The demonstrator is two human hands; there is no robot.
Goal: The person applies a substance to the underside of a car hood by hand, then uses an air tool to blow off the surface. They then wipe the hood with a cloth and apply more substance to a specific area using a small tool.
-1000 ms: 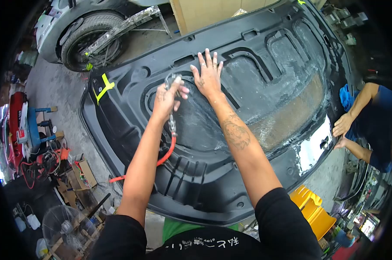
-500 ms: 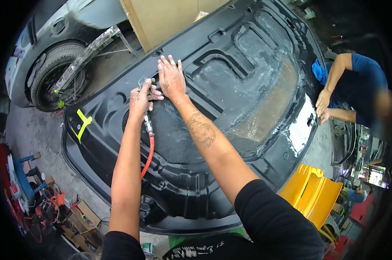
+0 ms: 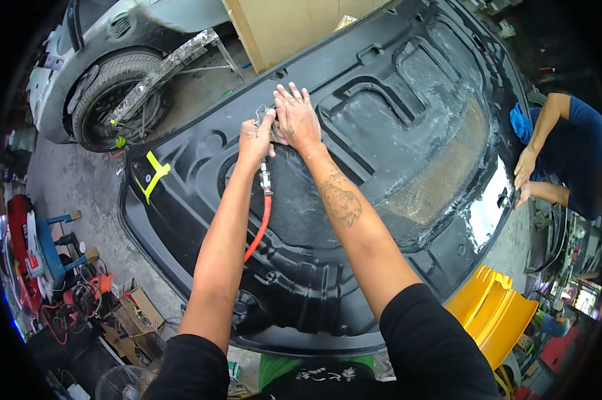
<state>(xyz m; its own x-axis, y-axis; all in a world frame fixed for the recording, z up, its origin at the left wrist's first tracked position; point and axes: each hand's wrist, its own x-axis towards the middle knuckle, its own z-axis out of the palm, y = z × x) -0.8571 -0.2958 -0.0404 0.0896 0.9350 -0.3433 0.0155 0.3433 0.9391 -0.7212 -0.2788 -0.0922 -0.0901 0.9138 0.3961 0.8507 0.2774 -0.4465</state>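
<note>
Upper centre: left hand (image 3: 255,141) curled around silver metal hose-end tool (image 3: 265,175), red rubber hose (image 3: 260,232) attached; right hand (image 3: 298,124) flat, fingers outstretched, over black moulded panel (image 3: 341,293).

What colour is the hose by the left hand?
The hose is red, showing best in the head view.

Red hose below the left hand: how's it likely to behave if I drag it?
The red hose should probably flex without kinking, since it bows in a smooth curve. The shiny fitting looks straight and rigid, so the end by the left hand likely won't bend much.
</note>
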